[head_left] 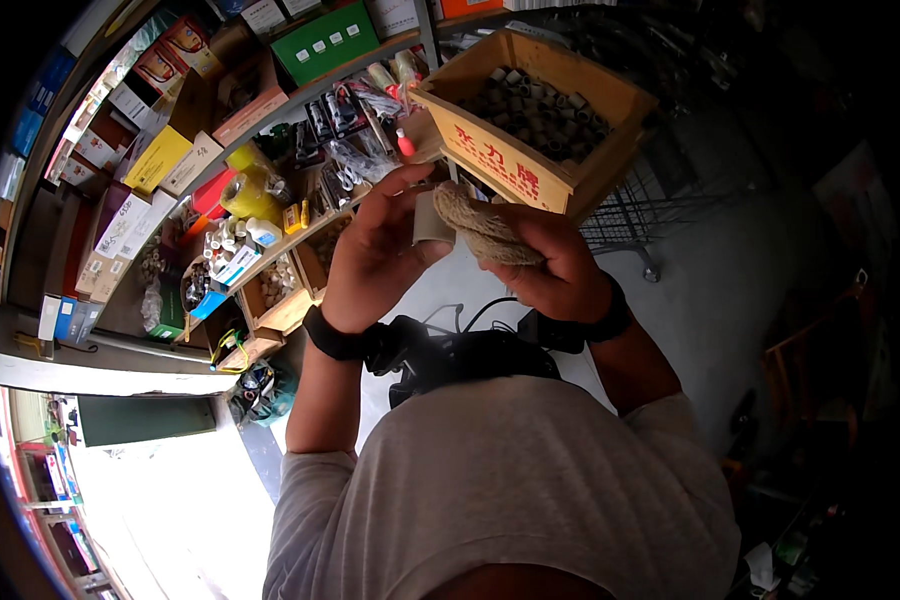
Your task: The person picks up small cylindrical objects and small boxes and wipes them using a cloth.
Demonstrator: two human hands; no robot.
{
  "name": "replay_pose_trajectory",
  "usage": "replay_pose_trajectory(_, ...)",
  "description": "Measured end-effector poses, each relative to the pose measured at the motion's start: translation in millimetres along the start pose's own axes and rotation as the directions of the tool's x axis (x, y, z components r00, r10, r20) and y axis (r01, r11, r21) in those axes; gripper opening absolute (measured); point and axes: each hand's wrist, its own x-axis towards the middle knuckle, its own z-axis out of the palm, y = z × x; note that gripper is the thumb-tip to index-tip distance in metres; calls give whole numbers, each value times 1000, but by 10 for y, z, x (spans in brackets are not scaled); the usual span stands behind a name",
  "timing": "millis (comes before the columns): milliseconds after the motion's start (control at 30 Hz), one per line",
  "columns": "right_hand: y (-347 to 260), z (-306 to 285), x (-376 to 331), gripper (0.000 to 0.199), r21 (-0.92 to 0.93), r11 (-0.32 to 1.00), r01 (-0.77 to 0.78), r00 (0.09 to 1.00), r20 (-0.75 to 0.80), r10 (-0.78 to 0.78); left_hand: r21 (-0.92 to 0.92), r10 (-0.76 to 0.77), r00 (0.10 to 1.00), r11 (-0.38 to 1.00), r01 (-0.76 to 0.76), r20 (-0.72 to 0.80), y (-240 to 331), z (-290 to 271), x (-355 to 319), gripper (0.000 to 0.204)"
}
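Note:
Between my two hands is a short pale grey pipe fitting (431, 222), shaped like a ring or sleeve. My left hand (375, 250) grips it from the left, thumb below and fingers over the top. My right hand (555, 262) is closed on a folded brownish cloth (485, 228), whose end lies against the fitting's right side. Just beyond my hands stands a wooden box (505, 165) with red lettering on its front. Many small grey pipe fittings (540, 112) lie inside it.
Shelves on the left carry cartons, a green box (325, 45), yellow tape rolls (250, 195) and packaged tools. A wire cart (630, 215) with casters stands under the wooden box. At lower left, bright light comes through an opening. The right side is very dark.

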Motion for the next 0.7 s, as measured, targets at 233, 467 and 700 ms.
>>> replay_pose_trajectory(233,51,12,-44,47,-194,980,46,990,143,-18,73,-13,998,997,18,-67,40,45,-40,60)
replay_pose_trajectory(467,34,-67,-33,37,-41,999,5,1000,14,-5,20,-28,999,999,29,-32,33,108,-105,59)
replay_pose_trajectory(700,29,-69,-140,45,-195,979,63,978,208,-21,128,-2,997,992,12,-76,-25,89,-82,59)
